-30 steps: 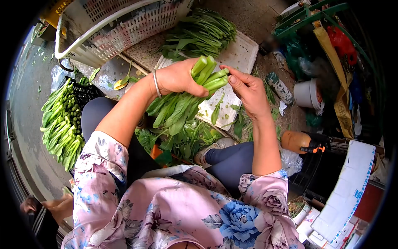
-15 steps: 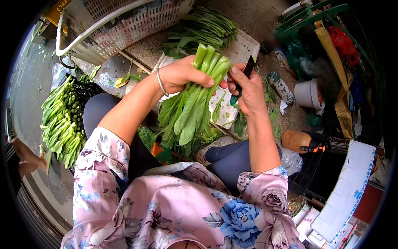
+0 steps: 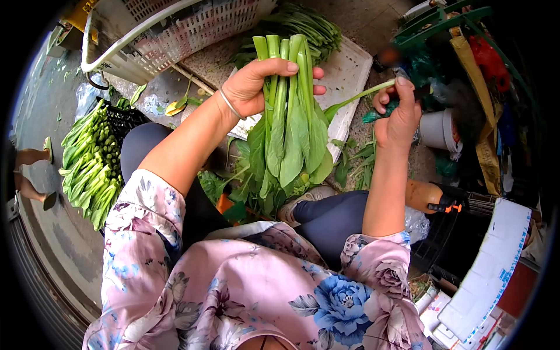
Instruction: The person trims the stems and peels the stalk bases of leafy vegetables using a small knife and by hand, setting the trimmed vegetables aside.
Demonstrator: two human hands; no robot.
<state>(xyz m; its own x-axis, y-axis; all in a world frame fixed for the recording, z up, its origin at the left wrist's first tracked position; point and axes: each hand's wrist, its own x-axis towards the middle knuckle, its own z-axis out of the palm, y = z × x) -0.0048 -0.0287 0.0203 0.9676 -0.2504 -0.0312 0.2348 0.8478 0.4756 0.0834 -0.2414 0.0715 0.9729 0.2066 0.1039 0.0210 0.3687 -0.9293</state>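
Note:
My left hand is closed around a bunch of leafy greens, thick cut stems up and broad leaves hanging down. To its right, my right hand pinches the pale end of a single leaf stalk between thumb and finger. That stalk's leaf end lies against the bunch's right side. Beneath the curled fingers of the same hand shows the green handle of a knife; its blade cannot be made out against the dark background. Loose leaves lie on the ground below the bunch.
Stacked greens lie on a white board ahead. A white plastic basket stands at the upper left, and a black crate with greens is left. A grey bucket and orange bottle are right. Another person's legs show far left.
My right hand has moved right, drawing a single stalk out from the bunch. The bunch has shifted up and left and hangs straighter. The knife blade, visible earlier, no longer shows clearly.

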